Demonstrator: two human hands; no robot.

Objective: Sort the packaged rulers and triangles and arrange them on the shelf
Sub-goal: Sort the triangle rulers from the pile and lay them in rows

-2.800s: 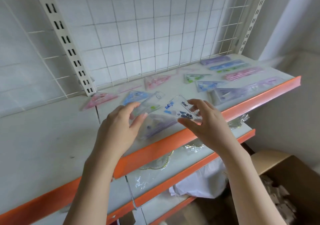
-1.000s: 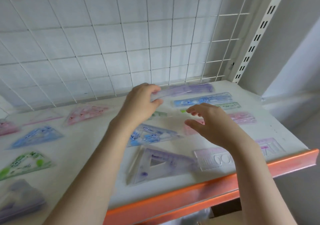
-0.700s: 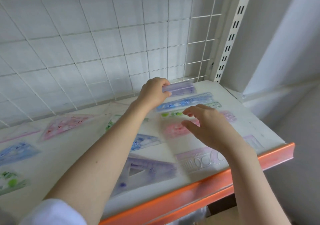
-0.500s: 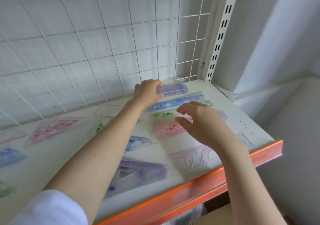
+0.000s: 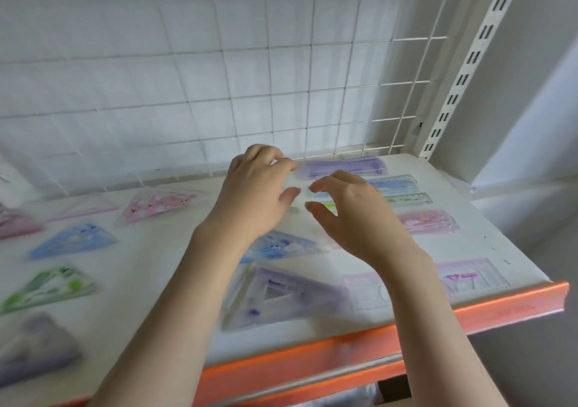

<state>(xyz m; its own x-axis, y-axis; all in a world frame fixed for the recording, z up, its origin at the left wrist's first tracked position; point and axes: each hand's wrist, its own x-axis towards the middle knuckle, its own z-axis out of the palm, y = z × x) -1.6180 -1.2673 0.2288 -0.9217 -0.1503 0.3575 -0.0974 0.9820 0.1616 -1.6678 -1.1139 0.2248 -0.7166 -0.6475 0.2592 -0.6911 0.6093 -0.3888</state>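
Observation:
Packaged rulers lie in a column at the shelf's right: a purple ruler (image 5: 342, 167) at the back, then a blue ruler (image 5: 392, 183), a green ruler (image 5: 409, 199) and a pink ruler (image 5: 428, 221). My left hand (image 5: 253, 194) rests its fingertips at the purple ruler's left end, thumb apart from the fingers. My right hand (image 5: 353, 216) hovers with curled, spread fingers over the left ends of the blue and green rulers, holding nothing. A blue triangle (image 5: 281, 247) and a purple triangle (image 5: 281, 297) lie under my forearms.
More packaged triangles lie to the left: pink (image 5: 159, 205), blue (image 5: 73, 241), green (image 5: 47, 287). A clear pink stencil ruler (image 5: 469, 277) sits near the orange shelf edge (image 5: 312, 363). A white wire grid (image 5: 281, 93) backs the shelf and a slotted upright (image 5: 463, 72) bounds it on the right.
My left hand's grip on the purple ruler's end has loosened, with the thumb now apart. The right hand moved back toward the blue and green rulers. The view shifted left.

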